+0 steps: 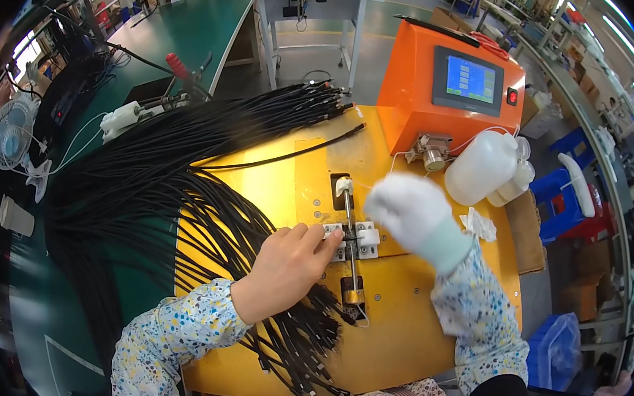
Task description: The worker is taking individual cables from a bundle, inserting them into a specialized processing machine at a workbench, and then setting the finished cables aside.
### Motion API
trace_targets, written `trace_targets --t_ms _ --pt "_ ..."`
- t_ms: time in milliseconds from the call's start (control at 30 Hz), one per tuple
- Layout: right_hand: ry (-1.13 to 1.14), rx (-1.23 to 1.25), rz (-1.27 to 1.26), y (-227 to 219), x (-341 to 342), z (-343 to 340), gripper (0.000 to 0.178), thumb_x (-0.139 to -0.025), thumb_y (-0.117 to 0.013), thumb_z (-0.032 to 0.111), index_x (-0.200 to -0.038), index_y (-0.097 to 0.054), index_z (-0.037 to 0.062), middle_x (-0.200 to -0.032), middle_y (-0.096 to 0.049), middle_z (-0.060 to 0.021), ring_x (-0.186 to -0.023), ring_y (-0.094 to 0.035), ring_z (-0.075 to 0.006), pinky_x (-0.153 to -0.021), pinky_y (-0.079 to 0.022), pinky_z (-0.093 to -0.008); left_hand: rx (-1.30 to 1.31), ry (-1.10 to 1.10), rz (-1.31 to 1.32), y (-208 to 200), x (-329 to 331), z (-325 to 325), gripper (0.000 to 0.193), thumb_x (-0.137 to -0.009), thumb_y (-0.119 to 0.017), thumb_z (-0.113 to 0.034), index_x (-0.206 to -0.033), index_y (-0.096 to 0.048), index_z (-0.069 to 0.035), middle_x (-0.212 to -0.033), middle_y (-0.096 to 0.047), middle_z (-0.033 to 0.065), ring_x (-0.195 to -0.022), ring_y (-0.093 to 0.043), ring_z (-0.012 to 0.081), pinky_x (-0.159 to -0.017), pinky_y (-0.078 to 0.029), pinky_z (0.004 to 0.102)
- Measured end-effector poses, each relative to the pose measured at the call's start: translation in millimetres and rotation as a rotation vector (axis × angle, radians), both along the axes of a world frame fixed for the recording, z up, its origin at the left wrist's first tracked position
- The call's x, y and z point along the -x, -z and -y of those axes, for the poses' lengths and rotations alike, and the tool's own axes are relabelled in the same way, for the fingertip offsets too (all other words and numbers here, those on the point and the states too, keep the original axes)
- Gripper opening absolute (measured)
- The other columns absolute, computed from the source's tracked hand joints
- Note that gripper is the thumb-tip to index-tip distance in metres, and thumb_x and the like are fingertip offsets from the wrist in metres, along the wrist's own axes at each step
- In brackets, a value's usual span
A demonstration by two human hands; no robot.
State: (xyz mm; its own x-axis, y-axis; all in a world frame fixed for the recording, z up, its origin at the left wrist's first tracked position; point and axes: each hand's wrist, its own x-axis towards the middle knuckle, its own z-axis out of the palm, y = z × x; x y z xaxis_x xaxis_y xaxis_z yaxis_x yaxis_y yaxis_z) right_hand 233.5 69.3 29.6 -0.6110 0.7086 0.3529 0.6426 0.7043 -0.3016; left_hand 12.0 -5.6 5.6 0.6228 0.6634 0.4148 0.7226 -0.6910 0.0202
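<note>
My bare left hand (287, 268) rests at a small fixture with white blocks (367, 237) on the yellow work plate (398, 305). Its thumb and forefinger are pinched together at the left block; whatever lies between them is hidden. Through the fixture runs a slim metal rod (351, 266), with a white tip at its far end and a brass-coloured fitting at its near end. Just right of that tip, my right hand (407, 213) in a white glove hovers above the plate. Its fingers are curled in and slightly blurred, so their contents cannot be made out.
Large bundles of black cables (145, 158) cover the left side, some ends lying beneath my left forearm. An orange machine with a screen (412, 85) stands far right, beside white plastic bottles (480, 168). A crumpled white tissue (480, 224) lies near my right wrist.
</note>
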Motion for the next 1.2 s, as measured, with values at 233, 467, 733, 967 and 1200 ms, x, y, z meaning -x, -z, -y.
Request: trace_targets --t_ms 233,467,733,967,1200 --pt "0.224 -0.231 0.686 5 64 -112 0.014 -0.083 -0.059 0.011 -0.091 -0.07 0.0071 -0.092 -0.069 -0.0085 -0.09 -0.067 -0.025 -0.075 -0.053 -0.0372 0.005 0.01 -0.026 -1 1 0 0.034 -0.078 -0.061 -0.008 -0.111 -0.062 0.0 -0.079 -0.049 0.0046 -0.071 -0.053 0.0181 -0.058 -0.044 0.03" --pt "0.246 -0.057 0.882 -2 69 -123 0.016 -0.08 -0.06 0.007 -0.09 -0.073 0.0059 -0.093 -0.071 -0.0111 -0.089 -0.07 -0.0266 -0.071 -0.055 -0.0384 0.011 0.017 0.025 -1 -2 -2 0.036 -0.075 -0.062 -0.006 -0.111 -0.064 -0.005 -0.075 -0.047 0.0037 -0.066 -0.053 0.0183 -0.059 -0.045 0.0306" --pt "0.154 -0.555 0.162 -33 20 -17 0.017 -0.076 -0.064 0.005 -0.092 -0.058 0.0097 -0.081 -0.053 -0.0054 -0.079 -0.056 -0.025 -0.068 -0.046 -0.0356 0.077 0.022 0.107 1 7 -9 0.034 -0.073 -0.067 -0.005 -0.106 -0.064 -0.005 -0.079 -0.056 0.0048 -0.07 -0.056 0.0205 -0.061 -0.047 0.032" --pt "0.137 -0.405 0.055 -19 11 23 0.025 -0.074 -0.066 0.002 -0.097 -0.058 0.008 -0.082 -0.052 -0.0059 -0.077 -0.055 -0.0261 -0.068 -0.046 -0.0373 0.232 -0.11 0.151 -2 10 -16 0.015 -0.077 -0.068 -0.006 -0.09 -0.062 -0.005 -0.086 -0.06 0.0075 -0.081 -0.057 0.0263 -0.075 -0.046 0.0364" --pt "0.239 -0.28 0.043 -7 12 24 0.018 -0.081 -0.064 0.006 -0.098 -0.058 0.0071 -0.086 -0.057 -0.0095 -0.08 -0.058 -0.0301 -0.068 -0.047 -0.0393 0.341 -0.042 0.055 -21 18 -15 0.013 -0.076 -0.068 -0.006 -0.089 -0.064 -0.005 -0.098 -0.058 0.008 -0.097 -0.054 0.027 -0.089 -0.042 0.036"
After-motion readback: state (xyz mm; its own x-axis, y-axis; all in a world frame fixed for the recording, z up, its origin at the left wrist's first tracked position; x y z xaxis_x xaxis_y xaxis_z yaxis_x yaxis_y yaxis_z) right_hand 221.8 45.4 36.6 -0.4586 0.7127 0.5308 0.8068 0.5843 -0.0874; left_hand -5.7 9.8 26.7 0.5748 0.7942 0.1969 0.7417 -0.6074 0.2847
